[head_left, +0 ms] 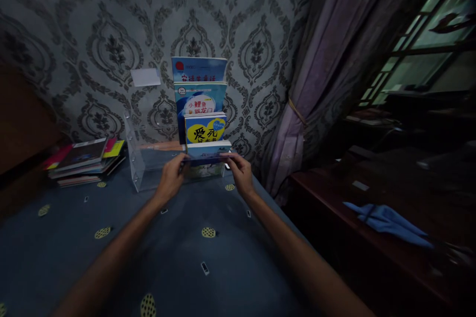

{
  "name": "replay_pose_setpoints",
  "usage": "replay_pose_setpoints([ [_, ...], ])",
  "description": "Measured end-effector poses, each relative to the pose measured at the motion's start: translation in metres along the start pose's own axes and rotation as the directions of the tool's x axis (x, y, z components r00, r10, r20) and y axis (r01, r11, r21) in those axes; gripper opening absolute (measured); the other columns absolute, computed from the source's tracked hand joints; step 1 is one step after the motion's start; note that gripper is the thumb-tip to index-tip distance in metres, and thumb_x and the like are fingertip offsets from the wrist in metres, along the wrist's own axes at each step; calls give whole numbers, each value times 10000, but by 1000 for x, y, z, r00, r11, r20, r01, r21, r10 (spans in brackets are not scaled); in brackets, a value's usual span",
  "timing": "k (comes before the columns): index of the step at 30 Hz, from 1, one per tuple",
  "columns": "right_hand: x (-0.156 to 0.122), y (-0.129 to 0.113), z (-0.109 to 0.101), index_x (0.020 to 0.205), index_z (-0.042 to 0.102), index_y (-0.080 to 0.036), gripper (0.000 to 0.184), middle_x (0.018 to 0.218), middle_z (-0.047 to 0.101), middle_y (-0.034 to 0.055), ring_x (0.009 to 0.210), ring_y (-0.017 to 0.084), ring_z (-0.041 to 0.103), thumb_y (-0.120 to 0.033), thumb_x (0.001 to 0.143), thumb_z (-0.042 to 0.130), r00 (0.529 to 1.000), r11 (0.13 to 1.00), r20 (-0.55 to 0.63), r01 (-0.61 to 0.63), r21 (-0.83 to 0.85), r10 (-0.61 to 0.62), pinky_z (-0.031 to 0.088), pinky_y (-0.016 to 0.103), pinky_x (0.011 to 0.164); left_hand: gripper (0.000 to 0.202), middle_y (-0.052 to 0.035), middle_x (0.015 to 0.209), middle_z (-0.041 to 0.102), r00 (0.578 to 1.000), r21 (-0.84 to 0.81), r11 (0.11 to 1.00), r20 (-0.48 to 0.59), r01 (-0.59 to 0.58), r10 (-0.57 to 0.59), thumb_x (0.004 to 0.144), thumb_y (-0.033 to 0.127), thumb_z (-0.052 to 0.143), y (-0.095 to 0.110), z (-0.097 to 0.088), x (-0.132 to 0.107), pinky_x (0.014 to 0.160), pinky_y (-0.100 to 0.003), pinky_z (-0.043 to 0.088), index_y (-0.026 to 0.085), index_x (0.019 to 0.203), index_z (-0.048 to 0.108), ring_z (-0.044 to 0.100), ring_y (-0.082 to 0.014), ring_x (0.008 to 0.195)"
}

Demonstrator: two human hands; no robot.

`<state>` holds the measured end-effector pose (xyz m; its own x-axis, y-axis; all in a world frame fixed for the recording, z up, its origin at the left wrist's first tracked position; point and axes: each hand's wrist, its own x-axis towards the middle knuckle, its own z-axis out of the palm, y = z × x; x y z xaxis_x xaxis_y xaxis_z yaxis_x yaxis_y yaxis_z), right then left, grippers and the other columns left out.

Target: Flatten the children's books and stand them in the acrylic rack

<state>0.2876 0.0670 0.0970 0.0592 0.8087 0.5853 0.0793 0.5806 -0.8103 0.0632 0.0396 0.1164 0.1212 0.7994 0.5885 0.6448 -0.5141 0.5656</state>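
Note:
A clear tiered book stand [137, 163] sits at the back of a table with a blue patterned cloth [208, 252]. Several children's books stand in its right half, stepped up toward the wall: a blue one at the back [199, 69], one with an orange label [199, 99], one with a yellow heart shape [204, 129]. At the front tier a thin book [208, 158] is held by its two ends. My left hand [171, 178] pinches its left end, and my right hand [240, 171] pinches its right end. The stand's left half holds nothing.
A loose stack of books [84, 161] lies on the cloth at the left. A patterned wall with a white card [146, 77] is behind. A purple curtain [316, 94] hangs right of the table. A dark wooden surface with a blue cloth [386, 220] is at right.

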Motion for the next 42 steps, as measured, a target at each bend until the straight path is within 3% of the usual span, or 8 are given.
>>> replay_pose_setpoints([
  [7,17,25,3,794,711,-221,242,800,688,29,845,231,598,-431,808,593,1000,1000,5,-15,21,15,482,351,809,149,-66,917,652,995,206,978,-96,-8,28,951,214,471,-15,14,7,779,-295,457,184,948,616,607,-213,854],
  [11,17,36,3,777,699,-221,212,779,683,28,824,225,619,-390,822,580,1000,1000,27,-2,21,2,487,346,797,145,-64,923,660,995,231,972,-85,-31,52,960,201,451,-24,21,6,779,-290,461,191,959,596,624,-212,870],
  [18,13,62,3,815,651,-214,239,836,677,49,834,223,627,-435,816,559,999,995,-23,-50,-86,48,504,349,794,123,-75,963,711,991,237,963,-77,127,-112,952,205,494,-30,33,6,733,-289,471,199,1071,524,681,-230,864],
  [24,5,76,4,854,614,-213,234,815,656,51,776,222,618,-437,822,553,995,984,-71,-83,-156,73,499,352,747,126,-60,893,712,989,334,931,-16,144,-147,977,217,461,-30,38,4,700,-284,464,198,1095,499,692,-228,815],
  [28,1,76,5,966,601,-208,238,879,668,61,769,221,617,-406,843,555,991,977,-106,-96,-189,77,505,364,742,145,-81,923,710,990,349,927,-15,137,-141,987,212,432,-30,40,3,714,-292,467,190,1117,491,689,-237,853],
  [33,1,74,6,1226,590,-192,392,1033,669,109,843,237,632,-395,898,516,995,971,-103,-34,-237,9,520,394,788,146,-98,969,698,983,429,890,21,157,-183,996,206,416,-23,40,2,733,-292,469,187,1117,495,686,-238,904],
  [38,0,76,9,1306,606,-205,429,1091,655,126,979,277,610,-322,929,437,990,928,-79,83,-362,-120,492,456,897,176,-113,973,695,969,535,828,62,170,-239,990,178,408,-16,40,3,791,-315,472,171,1128,518,681,-245,947],
  [42,-3,79,11,1349,579,-215,451,1058,631,118,970,268,598,-273,931,420,985,893,-62,117,-434,-159,492,440,885,201,-134,994,702,968,564,810,72,160,-242,988,177,401,-15,42,3,817,-333,469,161,1145,526,679,-256,967],
])
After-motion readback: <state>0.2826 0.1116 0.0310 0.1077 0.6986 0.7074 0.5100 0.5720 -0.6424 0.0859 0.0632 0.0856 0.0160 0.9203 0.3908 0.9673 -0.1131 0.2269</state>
